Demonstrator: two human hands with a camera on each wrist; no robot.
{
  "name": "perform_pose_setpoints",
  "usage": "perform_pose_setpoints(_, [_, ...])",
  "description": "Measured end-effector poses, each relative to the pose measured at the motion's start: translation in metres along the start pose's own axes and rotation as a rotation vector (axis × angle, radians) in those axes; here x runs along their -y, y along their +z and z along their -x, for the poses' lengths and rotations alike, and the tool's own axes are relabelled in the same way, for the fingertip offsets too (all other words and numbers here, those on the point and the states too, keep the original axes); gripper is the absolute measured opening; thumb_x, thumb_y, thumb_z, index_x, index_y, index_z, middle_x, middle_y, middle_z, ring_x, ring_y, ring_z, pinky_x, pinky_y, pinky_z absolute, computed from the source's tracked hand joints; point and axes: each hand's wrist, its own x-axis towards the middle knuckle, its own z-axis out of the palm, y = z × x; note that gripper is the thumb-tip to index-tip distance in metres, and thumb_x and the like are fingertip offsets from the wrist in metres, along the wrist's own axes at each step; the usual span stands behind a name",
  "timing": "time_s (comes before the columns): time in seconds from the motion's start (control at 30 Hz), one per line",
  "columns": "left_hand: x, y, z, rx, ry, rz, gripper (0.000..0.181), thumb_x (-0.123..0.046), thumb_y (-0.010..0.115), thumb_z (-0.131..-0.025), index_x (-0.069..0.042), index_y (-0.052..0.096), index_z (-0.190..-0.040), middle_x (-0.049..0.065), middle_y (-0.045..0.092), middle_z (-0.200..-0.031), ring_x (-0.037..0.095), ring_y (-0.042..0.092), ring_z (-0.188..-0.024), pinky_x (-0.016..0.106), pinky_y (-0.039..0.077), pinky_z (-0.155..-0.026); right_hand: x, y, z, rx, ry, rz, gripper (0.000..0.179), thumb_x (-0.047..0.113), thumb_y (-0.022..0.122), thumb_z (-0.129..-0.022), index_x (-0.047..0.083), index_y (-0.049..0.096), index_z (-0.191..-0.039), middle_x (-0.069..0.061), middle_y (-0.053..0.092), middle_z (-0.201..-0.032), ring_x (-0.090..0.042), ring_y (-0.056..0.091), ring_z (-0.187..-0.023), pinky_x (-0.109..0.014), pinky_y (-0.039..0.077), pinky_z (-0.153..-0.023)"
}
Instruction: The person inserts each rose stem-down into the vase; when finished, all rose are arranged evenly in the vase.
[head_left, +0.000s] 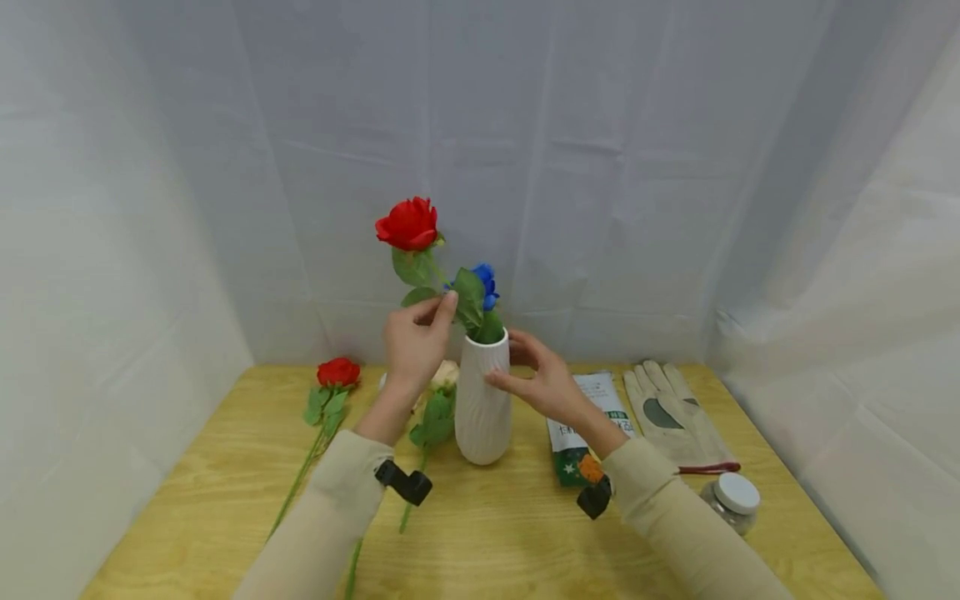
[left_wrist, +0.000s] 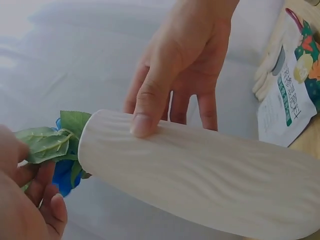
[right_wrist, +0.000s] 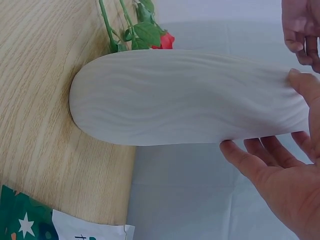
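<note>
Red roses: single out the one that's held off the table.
It's the upper red rose, pinched by the left hand, its bloom higher than the white vase. The other visible red rose lies on the table.

Wooden table (head_left: 517, 533) beneath vase (head_left: 483, 404), loose roses (head_left: 338, 372), packet (head_left: 567, 446), gloves (head_left: 675, 421), jar (head_left: 733, 500)

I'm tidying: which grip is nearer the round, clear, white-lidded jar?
Right. The right grip is above and left of the jar; the left grip is farther left.
</note>
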Motion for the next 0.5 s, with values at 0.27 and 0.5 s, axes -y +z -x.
perform_pose_setpoints(0.27, [0.0036, -0.0017, -0.0022, -0.011, -0.166, 0.155, 0.022, -0.014, 0.079, -0.096, 0.005, 0.08, -0.106, 0.024, 0.079, -0.102, 0.001, 0.066, -0.079, 0.017, 0.053, -0.075, 0.003, 0.0013, -0.0023, 0.002, 0.011, -0.008, 0.074, 0.028, 0.08, -0.096, 0.022, 0.043, -0.16, -0.011, 0.062, -0.148, -0.032, 0.063, -0.131, -0.059, 0.051, -0.111])
perform_pose_setpoints(0.5, [0.0066, -0.0008, -0.0033, 0.061, -0.104, 0.078, 0.02, -0.011, 0.08, -0.094, 0.007, 0.081, -0.103, 0.026, 0.079, -0.096, 0.016, 0.07, -0.081, 0.017, 0.051, -0.07, 0.0051, 0.0009, -0.003, 0.001, 0.02, -0.007, 0.073, 0.03, 0.079, -0.097, 0.022, 0.043, -0.16, -0.01, 0.063, -0.147, -0.031, 0.063, -0.131, -0.058, 0.051, -0.11])
